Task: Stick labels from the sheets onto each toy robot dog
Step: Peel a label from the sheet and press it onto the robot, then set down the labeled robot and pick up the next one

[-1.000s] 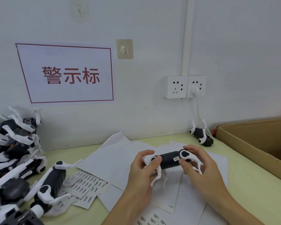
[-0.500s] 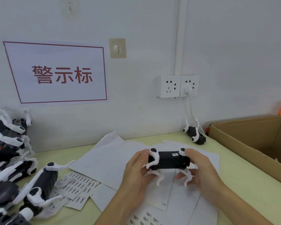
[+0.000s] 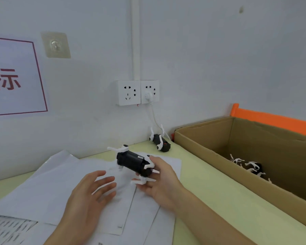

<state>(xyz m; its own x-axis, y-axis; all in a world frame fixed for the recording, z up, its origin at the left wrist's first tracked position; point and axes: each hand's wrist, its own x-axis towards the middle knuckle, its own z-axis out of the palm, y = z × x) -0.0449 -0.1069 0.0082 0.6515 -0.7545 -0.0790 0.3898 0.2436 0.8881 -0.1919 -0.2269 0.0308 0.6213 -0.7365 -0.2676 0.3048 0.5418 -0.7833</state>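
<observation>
Now the right hand (image 3: 159, 184) grips a black toy robot dog with white legs (image 3: 132, 162) left of the brown cardboard box (image 3: 219, 156); the left hand (image 3: 88, 197) is spread open, holding nothing.

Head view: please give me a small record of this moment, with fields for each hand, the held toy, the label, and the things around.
right hand: right hand grips the toy robot dog at its near end
left hand: left hand open, fingers spread, holds nothing, above the paper sheets
toy state: held above the sheets, black body, white legs
label: small white label shows on the body
label sheet: printed label sheet at lower left
other toy: second dog lies by the wall
box: cardboard box at right, with toy dogs inside
</observation>
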